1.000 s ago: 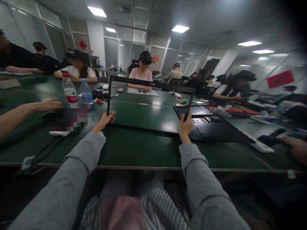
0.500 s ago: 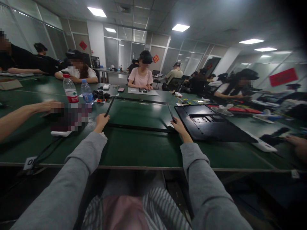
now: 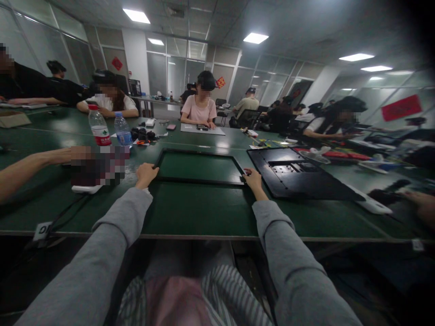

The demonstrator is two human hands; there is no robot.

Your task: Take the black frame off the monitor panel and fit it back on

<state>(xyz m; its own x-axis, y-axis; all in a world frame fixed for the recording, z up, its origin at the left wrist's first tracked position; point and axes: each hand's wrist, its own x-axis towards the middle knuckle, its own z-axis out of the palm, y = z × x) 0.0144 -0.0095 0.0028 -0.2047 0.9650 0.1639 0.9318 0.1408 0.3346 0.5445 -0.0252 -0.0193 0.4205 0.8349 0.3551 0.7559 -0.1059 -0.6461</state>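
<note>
A thin black rectangular frame, like a monitor bezel (image 3: pixel 200 181), lies flat or nearly flat over the green table in front of me. My left hand (image 3: pixel 147 174) is closed on its left side, fingers at the edge. At the opposite side my right hand (image 3: pixel 253 177) grips the bezel's right edge, near the front corner. Green tabletop shows through its opening. Just right of my right hand lies a black monitor back cover (image 3: pixel 288 174), with a recessed metal-coloured section in its middle.
Two bottles, one red-capped (image 3: pixel 99 127) and one blue-capped (image 3: pixel 123 131), stand at left. Near them a co-worker's arm (image 3: pixel 37 160) reaches over a white power strip (image 3: pixel 87 188). Another white strip (image 3: pixel 372 203) lies at right. A person in pink (image 3: pixel 199 108) sits opposite.
The bezel has come down from a raised, tilted position to lie lower and flatter at the table. Both hands have stayed on its sides.
</note>
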